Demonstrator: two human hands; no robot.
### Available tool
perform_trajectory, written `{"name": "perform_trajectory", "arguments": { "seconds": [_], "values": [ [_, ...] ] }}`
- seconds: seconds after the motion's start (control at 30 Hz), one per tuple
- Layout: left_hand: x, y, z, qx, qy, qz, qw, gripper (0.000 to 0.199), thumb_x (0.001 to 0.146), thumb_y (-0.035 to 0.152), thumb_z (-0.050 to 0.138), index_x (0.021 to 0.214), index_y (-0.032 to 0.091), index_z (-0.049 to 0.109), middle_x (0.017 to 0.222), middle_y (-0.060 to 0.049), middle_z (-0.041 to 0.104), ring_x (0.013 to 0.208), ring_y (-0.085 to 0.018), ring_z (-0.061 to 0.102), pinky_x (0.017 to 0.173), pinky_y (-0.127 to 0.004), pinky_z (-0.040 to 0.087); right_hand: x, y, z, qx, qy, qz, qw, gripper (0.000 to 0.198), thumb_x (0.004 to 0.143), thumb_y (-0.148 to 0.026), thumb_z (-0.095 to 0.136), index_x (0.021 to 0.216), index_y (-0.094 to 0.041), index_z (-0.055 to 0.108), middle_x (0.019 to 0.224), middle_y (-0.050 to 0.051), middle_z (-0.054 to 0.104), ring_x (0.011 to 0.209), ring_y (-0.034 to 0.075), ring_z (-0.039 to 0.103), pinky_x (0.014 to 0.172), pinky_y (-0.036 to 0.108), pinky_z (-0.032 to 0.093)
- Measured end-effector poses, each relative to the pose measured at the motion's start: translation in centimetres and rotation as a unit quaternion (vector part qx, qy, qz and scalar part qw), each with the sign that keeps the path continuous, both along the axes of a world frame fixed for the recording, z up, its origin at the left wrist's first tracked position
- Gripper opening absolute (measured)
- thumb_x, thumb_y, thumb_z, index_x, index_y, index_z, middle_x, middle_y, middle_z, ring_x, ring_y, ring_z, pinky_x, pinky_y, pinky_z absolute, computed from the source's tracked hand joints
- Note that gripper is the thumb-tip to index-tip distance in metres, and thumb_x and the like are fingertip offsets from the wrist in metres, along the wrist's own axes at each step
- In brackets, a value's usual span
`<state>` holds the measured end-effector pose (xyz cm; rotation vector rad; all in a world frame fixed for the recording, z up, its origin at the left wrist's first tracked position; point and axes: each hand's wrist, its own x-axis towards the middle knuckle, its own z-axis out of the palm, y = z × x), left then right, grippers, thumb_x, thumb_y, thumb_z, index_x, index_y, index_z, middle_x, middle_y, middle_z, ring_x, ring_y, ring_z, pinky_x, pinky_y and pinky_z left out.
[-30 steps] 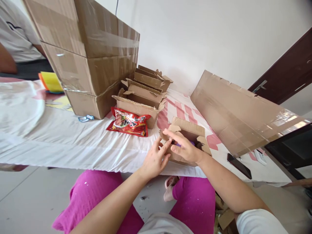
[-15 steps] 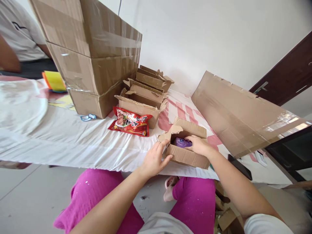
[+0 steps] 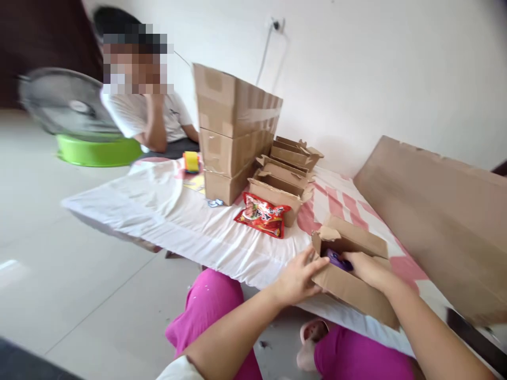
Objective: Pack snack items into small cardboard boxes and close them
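Observation:
A small open cardboard box [image 3: 356,291] sits at the table's near edge, its torn flaps standing up. Inside it lies a purple packet [image 3: 337,259], partly covered by the box walls and my fingers. My right hand [image 3: 365,268] reaches into the box with its fingertips closed on the packet. At the box's left end, my left hand [image 3: 298,275] grips the corner, thumb over the near wall. Left of the box lies a red printed food pouch [image 3: 263,215], leaning against an open carton [image 3: 277,195].
Stacked taped cartons [image 3: 225,150] stand behind the pouch, with more open cartons [image 3: 291,153] beside them. A large cardboard panel [image 3: 431,211] rises at right. Across the white cloth [image 3: 158,216] sits a person [image 3: 170,116] near a fan [image 3: 75,105] and a green basin [image 3: 95,150].
My view has swung left, bringing the person, fan and basin into sight. Both hands stay at the box, the right one still on the purple packet.

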<state>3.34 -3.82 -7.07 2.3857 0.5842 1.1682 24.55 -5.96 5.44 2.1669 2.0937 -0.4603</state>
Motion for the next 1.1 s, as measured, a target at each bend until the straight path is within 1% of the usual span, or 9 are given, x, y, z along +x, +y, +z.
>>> {"name": "perform_trajectory", "arguments": {
  "seconds": [0.1, 0.2, 0.3, 0.5, 0.63, 0.73, 0.83, 1.0, 1.1],
  "values": [
    [0.1, 0.0, 0.0, 0.016, -0.001, 0.009, 1.0, 0.076, 0.075, 0.021, 0.067, 0.142, 0.03, 0.032, 0.148, -0.015, 0.026, 0.129, -0.032, 0.046, 0.099, -0.044, 0.047, 1.0, 0.3, -1.1, 0.018, 0.044, 0.016, 0.999, 0.017, 0.073, -0.026, 0.063, 0.088, -0.022, 0.071, 0.094, 0.005, 0.075, 0.087, 0.027, 0.068, 0.074, 0.03, 0.047],
    [0.3, 0.0, -0.2, 0.015, 0.002, 0.015, 1.0, 0.079, 0.072, 0.017, 0.065, 0.142, 0.029, 0.031, 0.148, -0.015, 0.027, 0.128, -0.032, 0.046, 0.1, -0.045, 0.046, 1.8, 0.7, -2.1, 0.028, 0.052, 0.027, 0.998, 0.007, 0.073, -0.023, 0.06, 0.074, -0.022, 0.067, 0.081, 0.003, 0.074, 0.079, 0.024, 0.067, 0.07, 0.028, 0.044],
    [0.4, 0.1, -0.9, 0.02, 0.003, 0.016, 1.0, 0.086, 0.069, 0.014, 0.065, 0.144, 0.03, 0.027, 0.15, -0.015, 0.024, 0.132, -0.032, 0.042, 0.103, -0.045, 0.044, 2.1, 0.9, -2.7, 0.031, 0.044, 0.034, 0.998, 0.009, 0.075, -0.02, 0.057, 0.069, -0.022, 0.063, 0.073, 0.002, 0.072, 0.073, 0.022, 0.066, 0.065, 0.027, 0.041],
    [0.4, 0.3, -1.8, 0.039, -0.008, 0.023, 0.999, 0.092, 0.066, 0.007, 0.06, 0.145, 0.033, 0.022, 0.15, -0.014, 0.023, 0.131, -0.031, 0.044, 0.101, -0.044, 0.046, 1.7, 0.6, -2.2, 0.053, 0.053, 0.034, 0.997, 0.013, 0.078, -0.021, 0.056, 0.065, -0.021, 0.058, 0.071, 0.003, 0.07, 0.07, 0.02, 0.063, 0.061, 0.025, 0.036],
    [0.1, -0.1, -1.5, 0.054, -0.007, 0.035, 0.998, 0.087, 0.065, 0.006, 0.059, 0.142, 0.031, 0.028, 0.147, -0.014, 0.026, 0.128, -0.031, 0.046, 0.099, -0.044, 0.046, 1.1, -0.1, -1.9, 0.092, 0.013, 0.036, 0.995, 0.014, 0.081, -0.018, 0.051, 0.068, -0.022, 0.055, 0.071, 0.002, 0.069, 0.068, 0.019, 0.063, 0.059, 0.024, 0.035],
    [0.0, -0.6, -1.4, 0.067, -0.017, 0.054, 0.996, 0.072, 0.067, 0.011, 0.061, 0.134, 0.027, 0.04, 0.137, -0.014, 0.036, 0.118, -0.029, 0.05, 0.092, -0.043, 0.048, 0.7, -1.2, -2.0, 0.142, -0.028, 0.04, 0.989, 0.016, 0.084, -0.019, 0.046, 0.07, -0.023, 0.053, 0.07, 0.002, 0.068, 0.065, 0.018, 0.062, 0.057, 0.025, 0.035],
    [-0.2, -0.8, -1.2, 0.054, -0.065, 0.076, 0.993, 0.05, 0.07, 0.025, 0.065, 0.118, 0.022, 0.05, 0.115, -0.011, 0.048, 0.099, -0.025, 0.054, 0.081, -0.038, 0.05, 0.6, -2.7, -1.7, 0.228, -0.054, 0.045, 0.971, 0.021, 0.088, -0.024, 0.038, 0.075, -0.024, 0.054, 0.077, 0.004, 0.07, 0.069, 0.02, 0.065, 0.057, 0.028, 0.039],
    [-1.4, -0.9, 0.0, 0.046, -0.136, 0.104, 0.984, 0.032, 0.077, 0.04, 0.06, 0.101, 0.021, 0.052, 0.096, -0.008, 0.051, 0.087, -0.022, 0.051, 0.075, -0.035, 0.047, 1.0, -5.2, 0.3, 0.426, 0.03, 0.074, 0.901, 0.026, 0.091, -0.041, 0.037, 0.083, -0.026, 0.056, 0.106, 0.006, 0.071, 0.093, 0.023, 0.067, 0.083, 0.034, 0.047],
    [-2.1, -1.4, 1.2, 0.086, -0.162, 0.094, 0.978, 0.031, 0.082, 0.046, 0.055, 0.101, 0.022, 0.051, 0.099, -0.009, 0.051, 0.09, -0.023, 0.049, 0.078, -0.036, 0.045, 1.0, -6.6, 1.3, 0.475, 0.048, 0.052, 0.877, 0.027, 0.089, -0.047, 0.041, 0.088, -0.025, 0.056, 0.108, 0.009, 0.07, 0.097, 0.025, 0.065, 0.089, 0.036, 0.047]
  ]
}}
